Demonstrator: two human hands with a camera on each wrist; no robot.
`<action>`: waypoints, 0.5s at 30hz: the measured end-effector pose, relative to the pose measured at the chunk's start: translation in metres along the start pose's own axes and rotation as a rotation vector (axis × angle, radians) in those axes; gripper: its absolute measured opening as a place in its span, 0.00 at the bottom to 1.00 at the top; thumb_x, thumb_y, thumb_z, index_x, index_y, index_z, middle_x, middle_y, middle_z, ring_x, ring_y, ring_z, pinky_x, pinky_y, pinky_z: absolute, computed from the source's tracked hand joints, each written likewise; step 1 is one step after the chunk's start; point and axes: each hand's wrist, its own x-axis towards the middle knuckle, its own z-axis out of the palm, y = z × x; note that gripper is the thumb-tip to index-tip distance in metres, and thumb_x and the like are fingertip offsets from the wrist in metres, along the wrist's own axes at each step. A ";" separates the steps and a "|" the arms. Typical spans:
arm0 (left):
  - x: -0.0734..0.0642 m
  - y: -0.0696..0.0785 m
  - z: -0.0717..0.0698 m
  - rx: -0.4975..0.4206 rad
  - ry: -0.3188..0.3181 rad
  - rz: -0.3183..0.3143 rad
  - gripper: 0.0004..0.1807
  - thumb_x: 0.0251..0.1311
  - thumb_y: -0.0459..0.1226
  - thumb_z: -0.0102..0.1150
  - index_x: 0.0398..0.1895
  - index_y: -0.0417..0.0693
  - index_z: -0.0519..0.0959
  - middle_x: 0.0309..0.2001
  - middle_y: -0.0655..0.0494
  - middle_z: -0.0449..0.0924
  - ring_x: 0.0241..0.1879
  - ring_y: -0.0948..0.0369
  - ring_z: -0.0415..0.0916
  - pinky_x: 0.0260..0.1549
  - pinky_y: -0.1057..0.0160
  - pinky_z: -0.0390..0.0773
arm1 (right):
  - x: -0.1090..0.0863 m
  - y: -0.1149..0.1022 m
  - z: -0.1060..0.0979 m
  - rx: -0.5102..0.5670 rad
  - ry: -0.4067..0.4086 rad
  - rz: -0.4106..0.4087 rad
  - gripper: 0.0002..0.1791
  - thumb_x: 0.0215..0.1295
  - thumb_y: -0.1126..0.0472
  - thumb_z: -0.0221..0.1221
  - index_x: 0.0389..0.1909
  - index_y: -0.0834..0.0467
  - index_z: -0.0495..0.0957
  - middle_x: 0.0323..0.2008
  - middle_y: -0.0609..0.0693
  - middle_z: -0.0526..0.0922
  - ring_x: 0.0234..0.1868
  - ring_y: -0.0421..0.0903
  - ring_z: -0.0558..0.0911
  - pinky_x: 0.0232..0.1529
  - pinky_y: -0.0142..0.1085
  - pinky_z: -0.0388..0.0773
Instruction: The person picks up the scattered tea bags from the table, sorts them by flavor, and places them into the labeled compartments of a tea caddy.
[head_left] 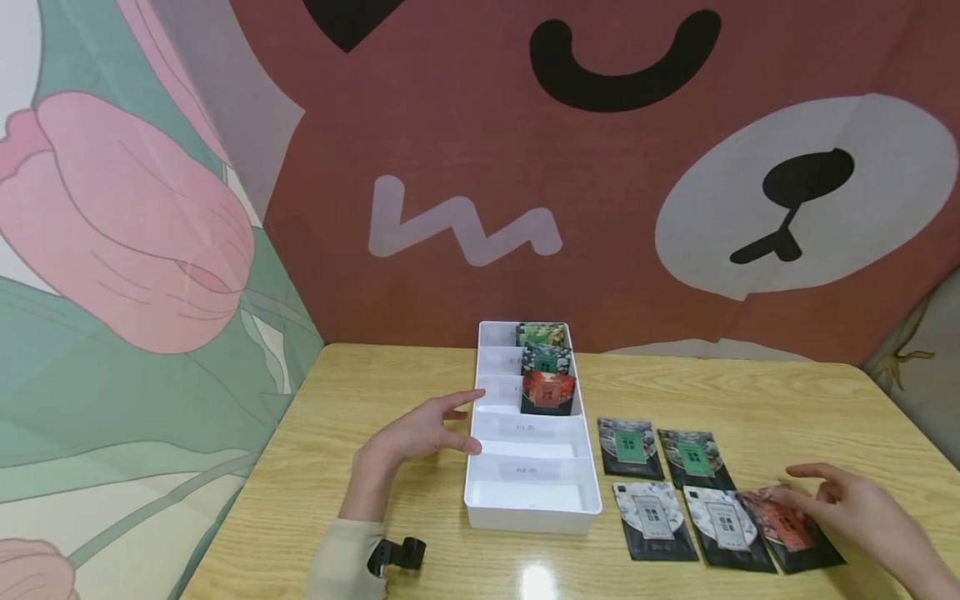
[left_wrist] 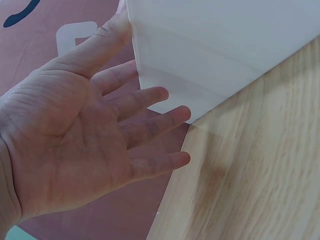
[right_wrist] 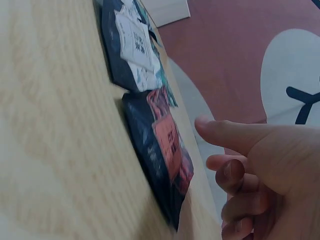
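Observation:
A white tray (head_left: 534, 521) with a row of compartments stands on the table. My left hand (head_left: 420, 432) is at its left side, thumb and fingertips against the rim; in the left wrist view the hand (left_wrist: 75, 125) has its fingers extended beside the white wall. My right hand (head_left: 862, 508) hovers by a red-labelled sachet (head_left: 797, 533) at the right; in the right wrist view the thumb and loosely bent fingers are apart from that sachet (right_wrist: 167, 145) and hold nothing. Left of it lie two white-labelled sachets (head_left: 652, 517), with two green-labelled ones (head_left: 628, 447) behind.
Upright in the tray's three rear compartments are a red sachet (head_left: 547, 393), a dark green-labelled one (head_left: 546, 358) and a light green one (head_left: 542, 334). The wooden table (head_left: 300, 517) meets a patterned backdrop (head_left: 450, 300) at the back. A dark strap (head_left: 397, 553) is on the left wrist.

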 end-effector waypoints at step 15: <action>-0.001 0.000 0.001 -0.010 0.002 -0.006 0.48 0.49 0.49 0.76 0.75 0.64 0.63 0.76 0.54 0.60 0.72 0.47 0.64 0.65 0.44 0.69 | -0.005 0.010 0.002 -0.005 -0.186 0.105 0.61 0.46 0.23 0.63 0.60 0.74 0.67 0.35 0.66 0.80 0.35 0.54 0.76 0.35 0.46 0.74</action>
